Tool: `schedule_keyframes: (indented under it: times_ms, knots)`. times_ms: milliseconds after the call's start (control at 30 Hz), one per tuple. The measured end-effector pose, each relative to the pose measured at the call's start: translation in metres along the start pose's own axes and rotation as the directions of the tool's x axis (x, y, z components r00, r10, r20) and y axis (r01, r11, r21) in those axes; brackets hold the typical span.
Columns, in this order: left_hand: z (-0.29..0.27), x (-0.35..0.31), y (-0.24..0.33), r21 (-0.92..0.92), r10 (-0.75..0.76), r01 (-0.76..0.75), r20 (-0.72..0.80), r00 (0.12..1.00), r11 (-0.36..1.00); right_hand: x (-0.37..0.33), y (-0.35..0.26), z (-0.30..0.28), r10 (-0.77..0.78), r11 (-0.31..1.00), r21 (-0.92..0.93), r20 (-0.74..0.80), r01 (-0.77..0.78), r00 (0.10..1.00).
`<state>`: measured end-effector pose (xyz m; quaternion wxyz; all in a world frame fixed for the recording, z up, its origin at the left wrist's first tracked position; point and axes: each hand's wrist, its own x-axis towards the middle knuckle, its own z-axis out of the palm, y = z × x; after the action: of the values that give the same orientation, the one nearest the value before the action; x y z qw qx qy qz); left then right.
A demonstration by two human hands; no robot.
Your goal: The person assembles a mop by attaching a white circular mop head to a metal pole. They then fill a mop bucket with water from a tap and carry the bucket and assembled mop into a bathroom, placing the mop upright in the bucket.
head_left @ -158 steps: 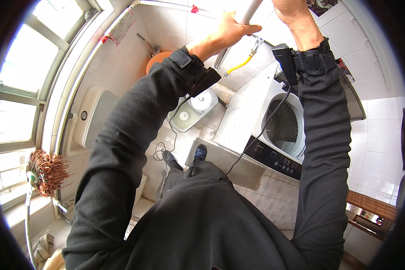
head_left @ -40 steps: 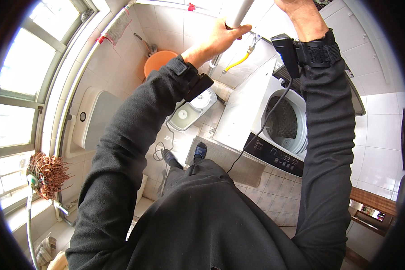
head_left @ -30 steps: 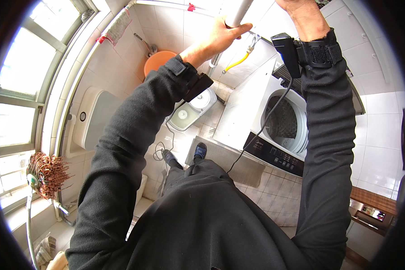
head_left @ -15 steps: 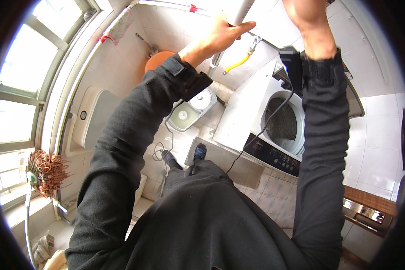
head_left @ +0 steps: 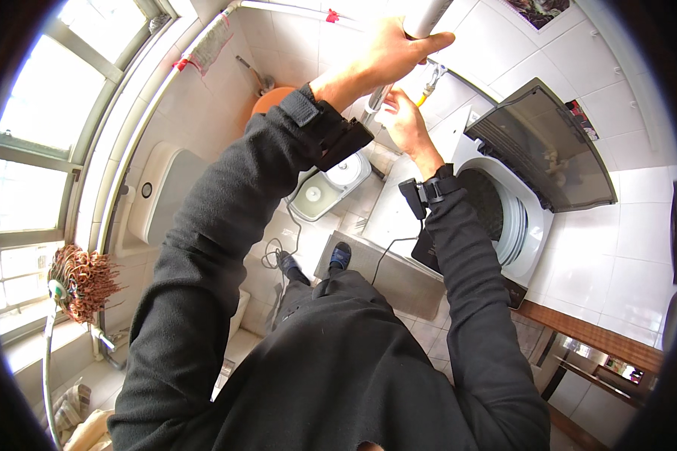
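A thick white pole (head_left: 426, 18) slants up past the top of the view, with a narrower metallic section (head_left: 378, 98) below. My left hand (head_left: 387, 54) is wrapped round the thick part, its thumb lying across the pole. Lower down, my right hand (head_left: 408, 128) has its fingers bent round the narrower section; its grip is partly hidden. Just right of the pole, a tap (head_left: 435, 73) carries a yellow hose (head_left: 424, 98), half covered by my right hand.
A top-loading washing machine (head_left: 530, 218) stands at right, its dark lid (head_left: 553, 150) raised. Below my hands sits a twin-section bucket (head_left: 314, 197). An orange basin (head_left: 272, 99) lies behind my left forearm. A cable (head_left: 384, 255) and mat (head_left: 406, 289) are near my feet; a mop (head_left: 83, 282) hangs left.
My right hand has come down and left from the top of the view to the pole's lower section. The left hand keeps its hold. The washing machine's lid now shows fully.
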<state>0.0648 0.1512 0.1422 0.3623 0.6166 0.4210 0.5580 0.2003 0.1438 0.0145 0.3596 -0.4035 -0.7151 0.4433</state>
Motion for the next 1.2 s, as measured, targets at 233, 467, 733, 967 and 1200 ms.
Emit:
schedule_keyframes:
  times_ms: [233, 467, 733, 967, 1200]
  knots:
    - [-0.009, 0.004, 0.012, -0.007, -0.072, 0.072, 0.005, 0.997, 0.997, 0.014, -0.01, 0.008, -0.032, 0.998, 0.057, 0.003, 0.031, 0.999]
    - [-0.016, 0.011, 0.007, -0.065, -0.04, 0.039, -0.024, 0.999, 0.997, 0.024, -0.013, 0.018, -0.09, 0.996, -0.025, -0.094, 0.088, 0.991]
    - [-0.009, -0.013, -0.023, 0.033, 0.043, -0.041, -0.05, 0.998, 0.999, 0.028, -0.01, 0.014, -0.118, 0.957, -0.274, -0.077, 0.093, 0.99]
    - [-0.007, -0.02, -0.036, 0.034, 0.008, -0.007, -0.053, 0.999, 0.999, 0.033, -0.002, 0.014, -0.364, 0.884, -0.357, -0.121, 0.302, 0.924]
    - [-0.005, 0.0, -0.055, 0.0, 0.04, -0.04, -0.026, 0.999, 0.999, 0.037, -0.009, 0.013, -0.282, 0.923, -0.311, -0.14, 0.229, 0.949]
